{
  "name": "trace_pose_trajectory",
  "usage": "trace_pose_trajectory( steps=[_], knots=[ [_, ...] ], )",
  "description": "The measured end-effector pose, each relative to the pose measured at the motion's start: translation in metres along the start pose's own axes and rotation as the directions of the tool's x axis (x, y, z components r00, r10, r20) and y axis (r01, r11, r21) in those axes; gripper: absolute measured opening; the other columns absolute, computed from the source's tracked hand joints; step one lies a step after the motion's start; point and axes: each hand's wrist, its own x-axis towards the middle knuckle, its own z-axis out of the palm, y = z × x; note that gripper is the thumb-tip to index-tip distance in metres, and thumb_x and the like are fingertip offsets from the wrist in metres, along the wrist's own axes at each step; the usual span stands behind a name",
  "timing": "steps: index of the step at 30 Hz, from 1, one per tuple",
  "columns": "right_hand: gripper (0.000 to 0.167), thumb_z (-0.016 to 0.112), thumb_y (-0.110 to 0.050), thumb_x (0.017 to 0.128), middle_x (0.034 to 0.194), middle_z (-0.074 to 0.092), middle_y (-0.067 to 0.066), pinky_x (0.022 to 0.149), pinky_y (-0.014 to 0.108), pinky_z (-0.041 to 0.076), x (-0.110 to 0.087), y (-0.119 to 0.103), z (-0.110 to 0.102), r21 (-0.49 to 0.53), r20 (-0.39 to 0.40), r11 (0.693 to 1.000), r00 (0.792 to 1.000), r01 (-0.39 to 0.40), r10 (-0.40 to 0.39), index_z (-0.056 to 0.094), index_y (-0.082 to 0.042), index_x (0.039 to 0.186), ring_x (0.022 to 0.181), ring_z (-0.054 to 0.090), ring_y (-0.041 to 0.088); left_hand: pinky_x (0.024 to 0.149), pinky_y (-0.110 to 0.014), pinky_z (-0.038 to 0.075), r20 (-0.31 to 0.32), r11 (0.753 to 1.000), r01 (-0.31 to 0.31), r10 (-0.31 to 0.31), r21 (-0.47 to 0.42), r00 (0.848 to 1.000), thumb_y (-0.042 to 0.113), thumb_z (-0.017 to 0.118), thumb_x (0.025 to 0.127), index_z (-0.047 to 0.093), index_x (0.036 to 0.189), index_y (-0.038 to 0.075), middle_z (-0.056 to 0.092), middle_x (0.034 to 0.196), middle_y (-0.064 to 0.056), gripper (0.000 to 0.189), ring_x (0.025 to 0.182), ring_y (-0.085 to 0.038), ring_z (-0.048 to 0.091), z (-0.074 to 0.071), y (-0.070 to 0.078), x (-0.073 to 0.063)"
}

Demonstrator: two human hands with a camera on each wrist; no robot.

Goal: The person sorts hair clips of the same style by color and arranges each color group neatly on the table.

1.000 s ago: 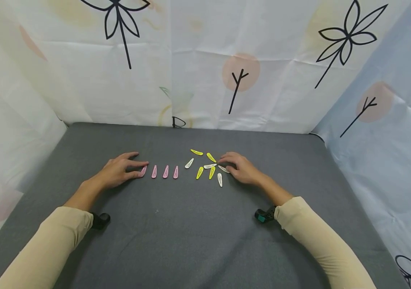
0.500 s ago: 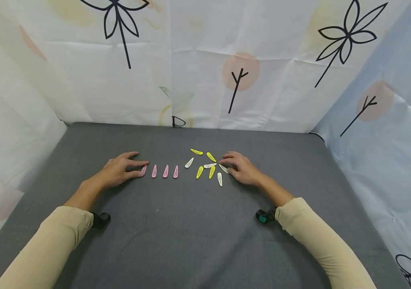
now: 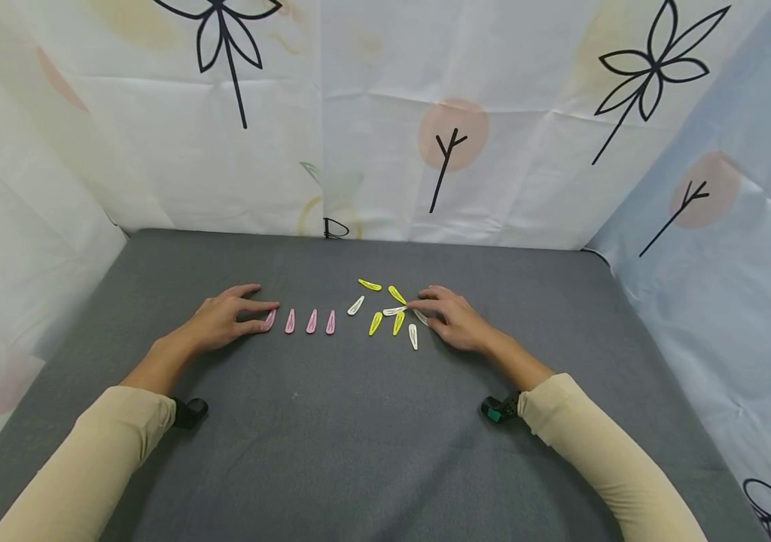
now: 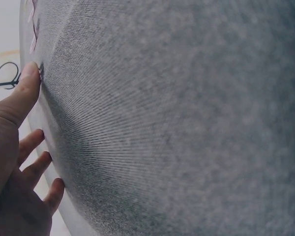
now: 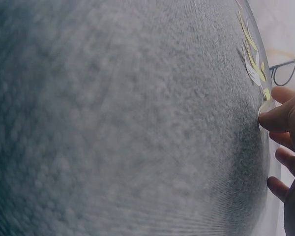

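Both hands work among small snap hair clips on the grey table. In the head view, my left hand holds the leftmost pink hair clip between thumb and index finger, its other fingers spread. My right hand has its thumb at the lower end of a cream-white hair clip and its index finger by the upper end. That index fingertip also reaches a second white hair clip. In the right wrist view, the thumb meets the held clip; in the left wrist view, the thumb hides the pink clip.
Several pink clips stand in a row right of my left hand. Yellow clips and white clips lie loosely scattered between the row and my right hand. Patterned white cloth walls the grey table at back and sides.
My right index finger has stretched slightly left toward the neighbouring white clip, and the cream-white clip under that hand has turned a little steeper. My left hand stays in place.
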Motion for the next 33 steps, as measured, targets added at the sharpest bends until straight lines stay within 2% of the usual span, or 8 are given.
trace_pose_trajectory(
  steps=[5, 15, 22, 33],
  knots=[
    [0.039, 0.06, 0.001, 0.094, 0.14, 0.051, 0.023, 0.102, 0.066, 0.031, 0.0005, -0.0004, 0.0006, -0.005, -0.005, 1.0, 1.0, -0.008, 0.008, 0.066, -0.009, 0.13, 0.136, 0.041, 0.039, 0.101, -0.076, 0.02, 0.0, 1.0, 0.0, 0.0, 0.008, 1.0, 0.028, 0.07, 0.094, 0.06, 0.139, 0.014, 0.035, 0.152, -0.029, 0.048, 0.14, -0.051, 0.028, 0.0003, -0.0005, 0.0006],
    [0.037, 0.064, -0.014, 0.096, 0.142, 0.051, 0.02, 0.107, 0.063, 0.029, -0.0018, 0.0014, -0.001, -0.029, -0.02, 0.995, 0.995, -0.099, 0.099, 0.064, -0.005, 0.132, 0.137, 0.04, 0.036, 0.101, -0.076, 0.019, -0.008, 1.0, -0.004, 0.004, -0.007, 1.0, 0.027, 0.071, 0.094, 0.061, 0.138, 0.013, 0.035, 0.152, -0.029, 0.048, 0.14, -0.051, 0.027, 0.0004, -0.0019, 0.0012],
    [0.04, 0.066, -0.019, 0.096, 0.141, 0.051, 0.02, 0.107, 0.062, 0.03, -0.0041, 0.0022, -0.0021, -0.006, -0.02, 0.995, 0.995, -0.102, 0.102, 0.063, -0.004, 0.133, 0.136, 0.041, 0.036, 0.102, -0.076, 0.018, 0.003, 1.0, 0.002, -0.002, -0.014, 1.0, 0.026, 0.07, 0.094, 0.06, 0.139, 0.012, 0.035, 0.152, -0.029, 0.048, 0.141, -0.051, 0.027, -0.0007, -0.0006, 0.0014],
    [0.042, 0.065, -0.019, 0.097, 0.144, 0.05, 0.02, 0.108, 0.061, 0.028, -0.0082, 0.0025, -0.0023, 0.005, -0.006, 0.993, 0.993, -0.12, 0.12, 0.061, -0.003, 0.135, 0.136, 0.042, 0.037, 0.099, -0.077, 0.021, 0.034, 1.0, -0.019, 0.019, -0.009, 0.999, 0.035, 0.069, 0.094, 0.06, 0.138, 0.011, 0.034, 0.152, -0.031, 0.051, 0.14, -0.052, 0.027, -0.0052, 0.0029, 0.0019]
  ],
)
